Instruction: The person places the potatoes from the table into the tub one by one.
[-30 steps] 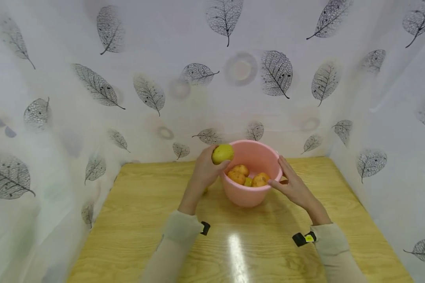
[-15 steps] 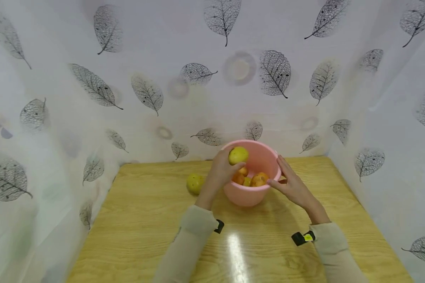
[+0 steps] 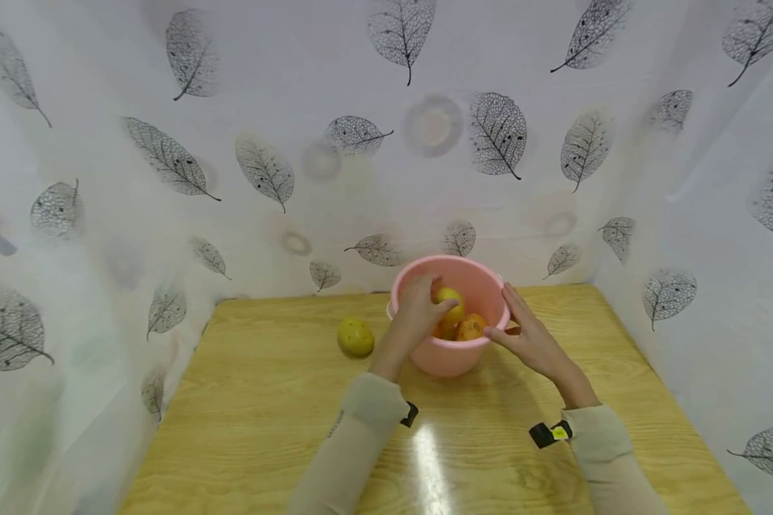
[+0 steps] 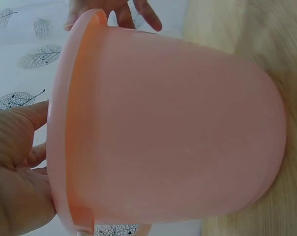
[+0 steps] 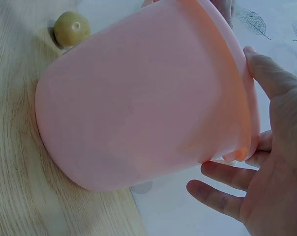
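Observation:
A pink bucket (image 3: pixel 447 357) stands upright on the wooden table, with orange-brown, potato-like items (image 3: pixel 471 327) inside. Reaching over its left rim, my left hand (image 3: pixel 419 304) grips a round yellow-green fruit (image 3: pixel 449 304) inside the bucket, above the others. In the left wrist view that hand (image 4: pixel 15 172) is partly hidden behind the rim. My right hand (image 3: pixel 535 343) holds the bucket's right side, thumb at the front rim and fingers further back; the right wrist view shows the thumb (image 5: pixel 266 71) touching the rim. Another yellow-green fruit (image 3: pixel 356 336) lies left of the bucket.
The wooden table (image 3: pixel 264 429) is bordered at the back and sides by white sheeting (image 3: pixel 348 207) printed with dark leaves. The bucket stands near the table's back edge. Both wrists wear small black devices (image 3: pixel 544 435).
My left hand has carried the yellow-green fruit rightward and down, from outside the rim into the bucket. The fruit on the table has come into full view. My right hand stays at the bucket.

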`<state>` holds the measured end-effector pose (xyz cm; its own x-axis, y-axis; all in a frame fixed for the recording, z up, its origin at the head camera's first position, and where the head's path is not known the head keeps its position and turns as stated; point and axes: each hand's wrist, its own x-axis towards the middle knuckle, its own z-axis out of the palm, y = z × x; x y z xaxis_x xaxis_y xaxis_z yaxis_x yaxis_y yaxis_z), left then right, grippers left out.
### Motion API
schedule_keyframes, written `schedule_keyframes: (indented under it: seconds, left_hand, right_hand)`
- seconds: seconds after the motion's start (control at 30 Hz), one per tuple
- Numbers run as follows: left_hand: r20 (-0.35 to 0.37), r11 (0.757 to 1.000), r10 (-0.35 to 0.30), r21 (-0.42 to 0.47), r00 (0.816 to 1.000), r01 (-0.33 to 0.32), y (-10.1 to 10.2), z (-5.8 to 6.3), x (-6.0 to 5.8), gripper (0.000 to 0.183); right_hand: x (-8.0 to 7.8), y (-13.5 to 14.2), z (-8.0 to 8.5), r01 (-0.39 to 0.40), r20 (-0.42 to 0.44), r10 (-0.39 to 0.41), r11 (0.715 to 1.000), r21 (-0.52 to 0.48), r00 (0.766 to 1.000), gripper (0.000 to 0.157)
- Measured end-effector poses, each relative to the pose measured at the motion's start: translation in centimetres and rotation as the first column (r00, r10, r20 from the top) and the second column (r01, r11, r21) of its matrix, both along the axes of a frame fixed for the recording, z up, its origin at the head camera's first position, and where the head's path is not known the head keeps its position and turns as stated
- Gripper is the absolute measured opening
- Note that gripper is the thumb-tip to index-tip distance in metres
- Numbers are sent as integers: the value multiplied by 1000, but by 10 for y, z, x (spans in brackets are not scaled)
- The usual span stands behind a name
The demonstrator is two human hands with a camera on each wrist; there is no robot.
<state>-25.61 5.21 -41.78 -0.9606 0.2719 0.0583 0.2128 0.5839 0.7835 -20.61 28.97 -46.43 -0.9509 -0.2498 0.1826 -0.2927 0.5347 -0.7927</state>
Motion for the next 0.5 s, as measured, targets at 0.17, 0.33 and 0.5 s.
schedule_keyframes:
  seconds: [0.17,0.33,0.5]
  left_hand:
    - [-5,998,-13,-55,1000,13,2,1,3,58]
    - [-42,996,-11,-86,999,8,2,0,5,57]
    - [-72,999,12,-30,997,-14,-3,1,6,56]
  right_hand:
    - [0,0,-2,-2,0,2,1000,2,1000,92]
    - [1,0,-1,-2,2,2,1000,5,1000,92]
    - [1,0,0,1,8,-1,1000,9,1000,93]
